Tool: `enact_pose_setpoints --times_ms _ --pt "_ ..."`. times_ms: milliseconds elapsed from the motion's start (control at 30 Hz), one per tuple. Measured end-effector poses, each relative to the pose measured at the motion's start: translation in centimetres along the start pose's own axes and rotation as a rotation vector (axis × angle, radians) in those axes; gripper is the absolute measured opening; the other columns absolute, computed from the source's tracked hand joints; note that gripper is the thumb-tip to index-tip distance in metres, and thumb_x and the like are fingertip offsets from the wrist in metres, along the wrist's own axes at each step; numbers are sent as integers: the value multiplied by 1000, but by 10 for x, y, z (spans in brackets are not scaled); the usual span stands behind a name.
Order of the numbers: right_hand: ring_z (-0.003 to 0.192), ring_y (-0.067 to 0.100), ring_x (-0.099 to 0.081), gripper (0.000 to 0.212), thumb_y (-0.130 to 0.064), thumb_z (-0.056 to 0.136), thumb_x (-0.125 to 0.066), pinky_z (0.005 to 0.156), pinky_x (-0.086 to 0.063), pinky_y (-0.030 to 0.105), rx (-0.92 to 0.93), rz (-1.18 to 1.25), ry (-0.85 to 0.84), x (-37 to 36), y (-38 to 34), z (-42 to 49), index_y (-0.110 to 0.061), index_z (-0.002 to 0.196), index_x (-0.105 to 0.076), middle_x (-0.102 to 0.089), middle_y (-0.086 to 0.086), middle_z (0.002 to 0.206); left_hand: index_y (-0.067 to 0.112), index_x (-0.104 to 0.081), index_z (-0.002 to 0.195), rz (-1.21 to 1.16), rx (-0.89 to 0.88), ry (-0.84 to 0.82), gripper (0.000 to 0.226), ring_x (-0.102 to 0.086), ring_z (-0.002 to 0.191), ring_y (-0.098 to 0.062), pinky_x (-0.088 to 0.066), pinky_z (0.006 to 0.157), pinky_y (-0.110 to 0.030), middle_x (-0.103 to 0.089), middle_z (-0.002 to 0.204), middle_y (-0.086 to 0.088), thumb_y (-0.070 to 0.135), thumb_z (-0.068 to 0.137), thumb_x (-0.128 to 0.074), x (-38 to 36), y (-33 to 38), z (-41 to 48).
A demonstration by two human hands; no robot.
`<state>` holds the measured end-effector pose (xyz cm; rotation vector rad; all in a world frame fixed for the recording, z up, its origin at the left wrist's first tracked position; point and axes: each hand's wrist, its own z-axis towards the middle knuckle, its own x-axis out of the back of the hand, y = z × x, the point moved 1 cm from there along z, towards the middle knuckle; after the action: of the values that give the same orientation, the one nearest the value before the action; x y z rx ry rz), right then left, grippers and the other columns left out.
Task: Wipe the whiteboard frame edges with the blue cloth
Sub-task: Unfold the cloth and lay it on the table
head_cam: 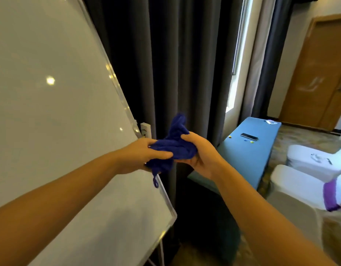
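- Gripping one bunched blue cloth (174, 144): left hand (141, 156) and right hand (201, 152), both closed on it, held just beside the whiteboard frame (127, 107) at its right edge
- Cloth loop (155, 181) hanging below the left hand, over the whiteboard (50, 93)
- Dark curtain (165, 64) behind
- Blue bench (248, 156) at right, carrying a phone (249, 136) and small coloured magnets (245, 140)

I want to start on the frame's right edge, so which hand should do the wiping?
Probably the left hand: it already grips the blue cloth right at the whiteboard frame. The right hand sits farther from it.
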<state>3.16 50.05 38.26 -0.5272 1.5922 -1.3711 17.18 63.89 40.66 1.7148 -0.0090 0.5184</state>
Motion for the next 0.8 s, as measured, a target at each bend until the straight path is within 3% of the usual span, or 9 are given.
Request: enact_pose_setpoints --times_ms 133,233,367,467,533,600,667,800 --pt "100 28 -71 31 -11 94 -57 87 -59 44 -88 85 142 97 14 -50 -1 122 -64 -73 17 113 12 -72 108 -345 45 -40 40 -72 77 -19 -58 65 -32 -75 93 -8 22 70 -81 -98 -23 31" --pt "88 22 -74 25 -7 94 -58 69 -62 36 -114 99 256 164 23 -87 -3 118 -64 -76 12 102 18 -73 109 -485 106 -116 37 -68 74 -19 -57 67 -34 -72 92 -7 18 73 -80 -165 -36 49" --pt "79 19 -74 15 -12 95 -61 61 -60 32 -177 34 335 232 28 -120 -9 108 -66 -77 8 94 22 -73 104 -609 316 -162 44 -69 88 -25 -56 75 -38 -72 104 -8 49 70 -76 -238 -45 77" --pt "78 20 -74 14 -16 97 -60 62 -59 30 -244 -26 340 270 33 -129 -9 104 -69 -77 9 93 24 -75 101 -589 327 -165 37 -69 88 -21 -54 75 -35 -73 106 -5 46 71 -74 -290 -52 100" --pt "81 25 -73 17 -17 97 -60 65 -59 34 -286 -48 338 295 38 -127 -5 106 -69 -76 14 95 25 -73 111 -468 322 -235 40 -68 89 -17 -50 72 -31 -74 104 -1 37 72 -79 -321 -60 115" --pt "84 30 -72 21 -20 95 -64 69 -59 39 -328 -75 345 321 41 -122 -3 107 -68 -74 18 99 16 -70 114 -387 316 -271 43 -67 88 -17 -46 67 -29 -75 99 -2 29 75 -80 -345 -71 135" --pt "88 32 -73 27 -24 94 -66 70 -59 40 -379 -61 357 356 43 -109 -2 111 -68 -74 21 104 11 -72 108 -367 309 -243 33 -68 90 -18 -46 68 -29 -77 98 -5 24 79 -79 -363 -84 170" --pt "99 35 -71 39 -13 90 -69 75 -60 40 -465 13 323 432 47 -72 1 125 -60 -68 24 120 20 -78 95 -491 291 -157 27 -71 88 -14 -48 68 -27 -78 98 -2 27 69 -83 -375 -107 251"
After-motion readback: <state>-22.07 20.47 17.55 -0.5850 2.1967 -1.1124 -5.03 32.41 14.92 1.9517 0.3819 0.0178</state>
